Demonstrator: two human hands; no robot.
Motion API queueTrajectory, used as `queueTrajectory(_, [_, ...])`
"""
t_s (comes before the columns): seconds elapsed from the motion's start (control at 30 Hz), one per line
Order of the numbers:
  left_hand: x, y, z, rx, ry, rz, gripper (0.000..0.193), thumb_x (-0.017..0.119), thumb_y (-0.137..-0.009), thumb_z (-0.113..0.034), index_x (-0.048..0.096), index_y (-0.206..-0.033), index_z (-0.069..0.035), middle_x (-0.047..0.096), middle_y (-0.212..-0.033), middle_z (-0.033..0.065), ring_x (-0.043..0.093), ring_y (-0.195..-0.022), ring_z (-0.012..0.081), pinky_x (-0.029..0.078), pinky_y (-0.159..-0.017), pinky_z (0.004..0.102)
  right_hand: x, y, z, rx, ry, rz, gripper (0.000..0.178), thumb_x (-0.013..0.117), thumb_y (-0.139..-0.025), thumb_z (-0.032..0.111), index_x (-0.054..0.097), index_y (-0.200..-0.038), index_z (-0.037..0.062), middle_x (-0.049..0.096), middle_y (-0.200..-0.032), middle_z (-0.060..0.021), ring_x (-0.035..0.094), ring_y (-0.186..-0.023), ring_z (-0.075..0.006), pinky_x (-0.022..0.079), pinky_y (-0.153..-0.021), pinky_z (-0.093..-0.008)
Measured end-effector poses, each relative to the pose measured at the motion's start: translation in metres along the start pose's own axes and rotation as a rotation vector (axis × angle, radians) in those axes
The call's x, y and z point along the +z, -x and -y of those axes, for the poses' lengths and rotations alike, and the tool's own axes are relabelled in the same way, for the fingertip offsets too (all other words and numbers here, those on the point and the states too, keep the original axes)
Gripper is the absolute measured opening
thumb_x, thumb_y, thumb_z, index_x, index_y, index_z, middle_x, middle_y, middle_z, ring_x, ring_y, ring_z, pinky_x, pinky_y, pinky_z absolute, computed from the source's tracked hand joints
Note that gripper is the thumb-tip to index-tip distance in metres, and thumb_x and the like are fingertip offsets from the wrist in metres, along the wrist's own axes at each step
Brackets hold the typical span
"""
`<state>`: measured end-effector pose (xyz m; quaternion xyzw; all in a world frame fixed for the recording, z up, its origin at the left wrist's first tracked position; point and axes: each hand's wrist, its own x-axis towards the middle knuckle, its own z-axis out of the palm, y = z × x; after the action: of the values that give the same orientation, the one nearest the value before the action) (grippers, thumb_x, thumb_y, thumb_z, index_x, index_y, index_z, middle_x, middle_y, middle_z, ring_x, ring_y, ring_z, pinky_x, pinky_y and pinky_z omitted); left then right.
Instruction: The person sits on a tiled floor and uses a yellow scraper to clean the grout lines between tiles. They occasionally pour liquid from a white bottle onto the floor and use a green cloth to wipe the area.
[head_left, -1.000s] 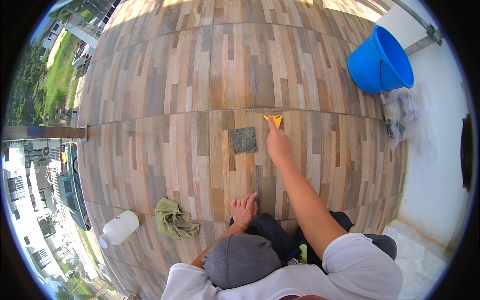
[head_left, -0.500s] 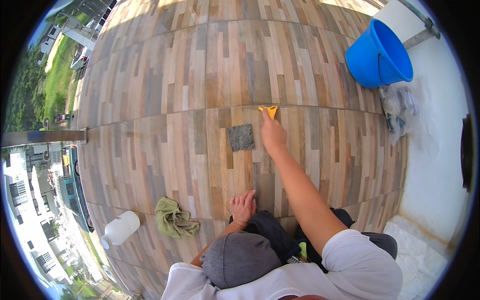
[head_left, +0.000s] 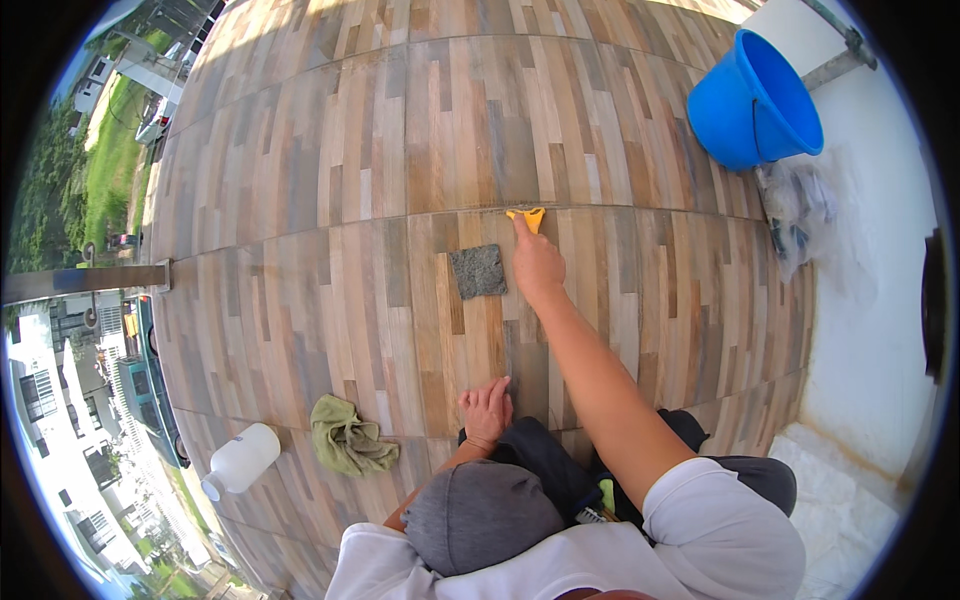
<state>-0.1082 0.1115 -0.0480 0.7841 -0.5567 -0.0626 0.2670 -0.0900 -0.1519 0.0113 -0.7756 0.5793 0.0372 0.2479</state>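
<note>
My right arm reaches ahead, and my right hand is closed around a small yellow scraper. The index finger lies along the scraper, which touches the dark grout line between rows of wood-look floor tiles. Just left of this hand, a square grey scouring pad lies flat on the floor. Close to my body, my left hand rests by my knee, fingers extended and holding nothing. Whether its palm touches the floor or the leg I cannot tell.
A crumpled green cloth and a white plastic bottle on its side lie at the near left. A blue bucket stands far right, beside a clear plastic bag along the white wall. A metal post stands left.
My right hand and the yellow scraper have shifted slightly left along the grout line. My left hand stays where it was; the whole view has moved a little.
</note>
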Motion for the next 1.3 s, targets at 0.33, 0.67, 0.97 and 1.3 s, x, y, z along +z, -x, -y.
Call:
queueTrajectory(0.33, [0.004,0.004,0.003,-0.007,0.012,-0.01,0.043,0.06,-0.071,-0.013,0.052,-0.113,-0.016,0.053,-0.101,0.0006,0.047,-0.089,0.0176,0.028,-0.086,0.0364,-0.007,-0.003,0.003,0.019,0.001,-0.012,0.044,0.041,-0.082,0.009,0.038,-0.125,0.0146,0.061,-0.085,-0.0181,0.061,-0.079,-0.0332,0.049,-0.063,-0.0443])
queueTrajectory(0.67, [0.001,0.002,0.002,0.03,-0.013,-0.009,0.043,0.06,-0.069,-0.013,0.052,-0.112,-0.015,0.052,-0.101,0.0015,0.047,-0.086,0.0185,0.029,-0.082,0.0358,-0.001,-0.005,0.0,0.011,-0.033,-0.008,0.044,0.039,-0.082,0.011,0.04,-0.125,0.0191,0.06,-0.084,-0.019,0.061,-0.078,-0.0352,0.048,-0.064,-0.0457])
queueTrajectory(0.97, [0.004,0.002,0.003,0.022,-0.009,0.008,0.043,0.06,-0.069,-0.014,0.051,-0.112,-0.015,0.052,-0.102,0.0027,0.047,-0.088,0.0192,0.03,-0.081,0.037,-0.003,-0.002,0.008,0.042,-0.02,0.041,0.046,0.042,-0.082,0.009,0.036,-0.127,0.019,0.06,-0.086,-0.0161,0.061,-0.081,-0.0312,0.049,-0.064,-0.0423])
queueTrajectory(1.3, [0.003,0.004,0.002,0.017,0.002,0.007,0.045,0.061,-0.069,-0.013,0.05,-0.113,-0.014,0.052,-0.102,0.0034,0.047,-0.089,0.0201,0.029,-0.083,0.0375,-0.005,0.007,0.015,0.038,-0.029,0.068,0.044,0.041,-0.083,0.01,0.037,-0.127,0.0164,0.061,-0.086,-0.0164,0.061,-0.078,-0.0313,0.049,-0.063,-0.0417])
